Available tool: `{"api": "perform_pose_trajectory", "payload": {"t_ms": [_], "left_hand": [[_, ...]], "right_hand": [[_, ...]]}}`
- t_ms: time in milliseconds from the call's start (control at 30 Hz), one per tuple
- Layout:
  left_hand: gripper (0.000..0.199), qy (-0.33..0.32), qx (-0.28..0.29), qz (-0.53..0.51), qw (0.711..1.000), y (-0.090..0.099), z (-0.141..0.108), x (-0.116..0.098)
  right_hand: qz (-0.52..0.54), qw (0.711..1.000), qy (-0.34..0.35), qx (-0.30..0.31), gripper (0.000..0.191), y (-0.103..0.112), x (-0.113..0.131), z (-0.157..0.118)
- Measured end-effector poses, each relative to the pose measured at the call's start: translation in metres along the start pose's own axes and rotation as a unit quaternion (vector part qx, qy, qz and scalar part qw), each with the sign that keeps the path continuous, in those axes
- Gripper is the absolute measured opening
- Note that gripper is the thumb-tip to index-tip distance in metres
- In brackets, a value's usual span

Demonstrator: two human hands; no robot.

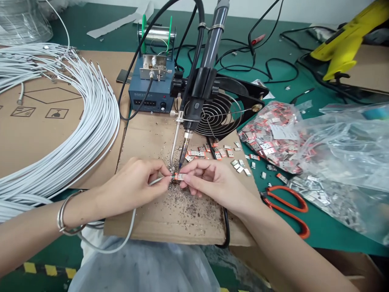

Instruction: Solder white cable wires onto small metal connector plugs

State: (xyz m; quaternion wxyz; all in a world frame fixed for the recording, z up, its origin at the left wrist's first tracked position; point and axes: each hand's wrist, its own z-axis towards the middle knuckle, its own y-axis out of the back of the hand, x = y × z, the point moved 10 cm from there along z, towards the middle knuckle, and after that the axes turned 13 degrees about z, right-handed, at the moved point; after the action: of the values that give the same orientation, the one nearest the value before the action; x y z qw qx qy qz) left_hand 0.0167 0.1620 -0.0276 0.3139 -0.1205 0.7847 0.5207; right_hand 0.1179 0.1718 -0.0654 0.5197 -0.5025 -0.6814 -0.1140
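Observation:
My left hand (141, 180) pinches the end of a white cable (131, 227), whose length hangs below the hand and loops to the left. Between finger and thumb, my right hand (209, 178) holds a small USB connector (181, 177) with a red-orange end. The cable's thin wires meet that end of the connector, right under the tip of a clamped soldering iron (184, 146). A thin metal solder feed tube (175, 142) comes down beside the iron. Both hands are just above a cardboard sheet (146, 227) strewn with dark specks.
Coiled white cables (100, 117) fill the left. Behind are a blue solder feeder (152, 93) and a black fan (225, 109). Loose connectors (221, 153), a bag of connectors (273, 129), orange-handled scissors (288, 207) and a bag of metal parts (328, 198) lie right; a yellow tool (343, 48) is back right.

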Motion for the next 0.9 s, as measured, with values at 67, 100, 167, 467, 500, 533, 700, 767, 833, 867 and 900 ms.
{"api": "perform_pose_trajectory", "payload": {"t_ms": [67, 100, 167, 467, 500, 533, 700, 767, 833, 867, 900], "left_hand": [[0.018, -0.004, -0.001, 0.000, 1.000, 0.0005, 0.0002, -0.0008], [0.018, -0.005, -0.001, 0.000, 1.000, 0.0006, 0.0004, -0.0011], [0.017, -0.009, -0.003, -0.006, 1.000, 0.0013, 0.0007, -0.0021], [0.018, -0.014, -0.005, -0.010, 1.000, 0.0030, -0.0011, -0.0034], [0.017, -0.015, -0.005, -0.010, 1.000, 0.0033, -0.0015, -0.0038], [0.017, -0.019, -0.007, -0.011, 1.000, 0.0039, -0.0019, -0.0047], [0.017, -0.018, -0.002, -0.015, 1.000, 0.0030, -0.0008, -0.0046], [0.018, -0.008, 0.002, -0.008, 1.000, 0.0013, 0.0004, -0.0019], [0.018, -0.002, 0.006, -0.003, 1.000, -0.0005, 0.0015, 0.0001], [0.019, -0.001, 0.007, -0.002, 1.000, -0.0014, 0.0018, 0.0006], [0.019, -0.001, 0.007, -0.002, 1.000, -0.0019, 0.0021, 0.0009]], "right_hand": [[0.005, 1.000, 0.006, 0.003, 0.021, 0.0000, 0.0016, -0.0009], [0.009, 1.000, 0.008, 0.004, 0.021, 0.0003, 0.0021, -0.0013], [0.017, 1.000, 0.015, 0.005, 0.020, 0.0006, 0.0036, -0.0019], [0.007, 0.999, 0.032, 0.010, 0.018, -0.0008, 0.0075, -0.0023], [0.005, 0.999, 0.035, 0.012, 0.017, -0.0014, 0.0082, -0.0024], [0.003, 0.999, 0.036, 0.013, 0.017, -0.0018, 0.0085, -0.0024], [0.003, 1.000, 0.030, 0.007, 0.017, -0.0018, 0.0080, -0.0022], [0.007, 1.000, 0.027, 0.003, 0.017, -0.0014, 0.0076, -0.0019], [0.013, 1.000, 0.020, 0.002, 0.018, -0.0008, 0.0060, -0.0017], [0.018, 1.000, 0.016, 0.002, 0.019, -0.0007, 0.0051, -0.0015], [0.022, 1.000, 0.015, 0.004, 0.020, -0.0006, 0.0046, -0.0015]]}}
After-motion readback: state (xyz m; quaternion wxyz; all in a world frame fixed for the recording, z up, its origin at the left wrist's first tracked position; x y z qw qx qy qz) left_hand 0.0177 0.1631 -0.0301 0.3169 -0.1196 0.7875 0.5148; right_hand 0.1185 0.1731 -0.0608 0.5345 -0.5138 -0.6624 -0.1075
